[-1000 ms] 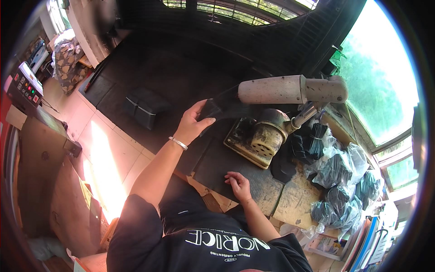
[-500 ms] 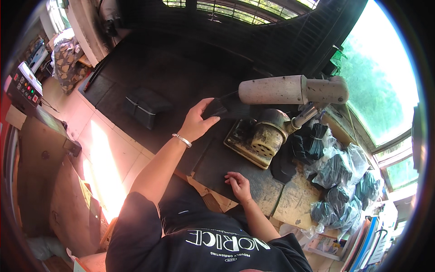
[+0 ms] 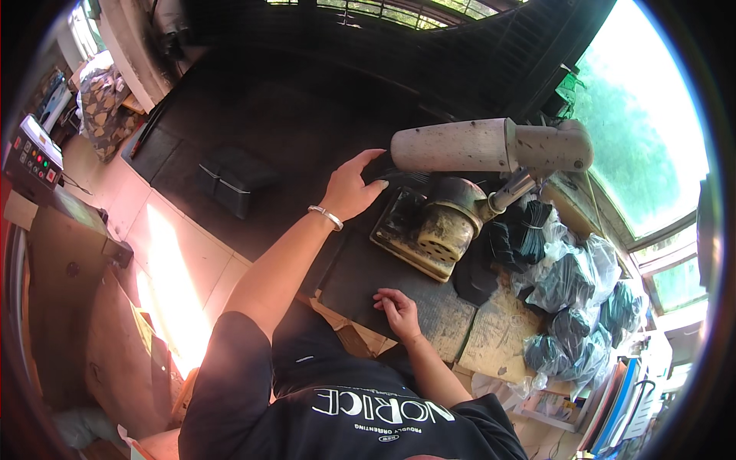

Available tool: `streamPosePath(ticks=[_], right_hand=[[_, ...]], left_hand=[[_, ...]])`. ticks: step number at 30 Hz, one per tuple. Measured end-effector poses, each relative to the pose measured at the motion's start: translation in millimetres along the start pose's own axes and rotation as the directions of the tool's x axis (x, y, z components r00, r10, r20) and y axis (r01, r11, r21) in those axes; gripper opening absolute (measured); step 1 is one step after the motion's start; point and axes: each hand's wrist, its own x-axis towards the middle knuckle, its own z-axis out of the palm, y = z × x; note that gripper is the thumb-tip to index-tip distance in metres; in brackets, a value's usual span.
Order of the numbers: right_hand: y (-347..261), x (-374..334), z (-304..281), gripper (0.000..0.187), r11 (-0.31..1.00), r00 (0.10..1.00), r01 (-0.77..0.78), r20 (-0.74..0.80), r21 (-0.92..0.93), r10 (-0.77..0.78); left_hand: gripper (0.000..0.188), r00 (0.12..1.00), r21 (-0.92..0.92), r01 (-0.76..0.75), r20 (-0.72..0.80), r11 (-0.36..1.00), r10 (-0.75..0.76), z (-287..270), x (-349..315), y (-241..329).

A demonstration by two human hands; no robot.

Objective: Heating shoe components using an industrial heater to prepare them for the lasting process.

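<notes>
My left hand [image 3: 354, 188] reaches over the dark work surface with its thumb and fingers curved around a thin black piece, whose outline is nearly lost against the dark surface. Its fingertips are close to the grey cylindrical head [image 3: 452, 146] of a jointed-arm device. A grimy cream base [image 3: 441, 234] with a rounded, vented housing carries that arm. Near the front edge of the table, my right hand [image 3: 398, 313] rests with its fingers curled in and nothing visible in them. Left of my left hand lies a black bundle [image 3: 230, 180] with a pale band around it.
Plastic bags of black pieces [image 3: 567, 284] crowd the right side by the window, with a tied black bundle [image 3: 530, 226] beside them. A control box [image 3: 37, 157] with lit buttons stands at far left. Cardboard [image 3: 502, 337] covers the front right of the table.
My left hand has moved a little right, closer to the cylindrical head, and the black piece shows less plainly. My right hand is almost unmoved. The whole view has shifted slightly.
</notes>
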Motion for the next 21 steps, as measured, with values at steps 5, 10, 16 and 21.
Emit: streamPosePath(ticks=[5,10,16,21], right_hand=[[-2.6,0.0,-0.3,0.02,1.0,1.0,0.007,0.003,-0.001,-0.007],[-2.0,-0.2,0.4,0.02,1.0,1.0,0.009,0.009,-0.008,-0.009],[-0.8,-0.7,1.0,0.02,1.0,1.0,0.017,0.0,-0.01,-0.017],[0.8,-0.6,1.3,0.02,0.999,1.0,0.025,-0.004,-0.019,-0.026]], left_hand=[[0.052,0.999,0.041,0.033,0.001,0.999,-0.033,-2.6,-3.3,6.1],[0.052,1.0,-0.041,-0.007,-0.027,0.999,0.006,-7.1,-10.0,-4.8],[0.049,1.0,-0.177,-0.012,-0.023,0.984,0.008,-15.6,-21.7,-8.0],[0.049,0.999,-0.198,-0.035,-0.033,0.98,0.029,-23.8,-30.8,-5.9]])
